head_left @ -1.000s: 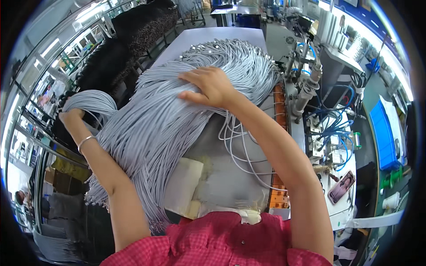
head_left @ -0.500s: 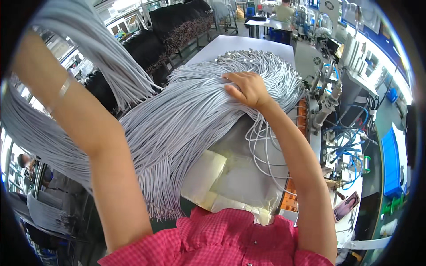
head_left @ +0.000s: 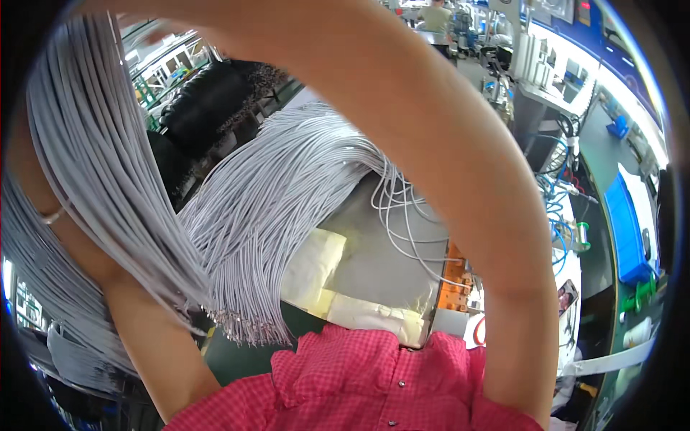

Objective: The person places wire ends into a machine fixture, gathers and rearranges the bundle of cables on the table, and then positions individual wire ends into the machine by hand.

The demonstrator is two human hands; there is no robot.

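A thick bundle of grey cables (head_left: 100, 129) hangs at the upper left, its lower ends dangling. My left forearm goes up behind this bundle, and the left hand itself is out of sight. Arching across the top of the view, my right arm brings my right hand (head_left: 165, 32) beside the upper part of the bundle. The right fingers are blurred and partly cut off, so their grip is unclear. A large heap of similar grey cables (head_left: 266, 179) lies over the table, with stripped or terminated ends hanging at the near edge.
More grey cables (head_left: 43, 266) hang at the far left. Black-covered bundles (head_left: 201, 108) lie behind. The metal tabletop (head_left: 381, 244) has yellowish film taped on it and an orange fixture (head_left: 454, 276) along its right side. A phone (head_left: 567, 296), blue tubing and a blue bin (head_left: 625, 226) are to the right.
My right hand has left the cable heap and swung up and left to the hanging bundle. That bundle has come lower and nearer, now in front of my left forearm. The view has shifted.
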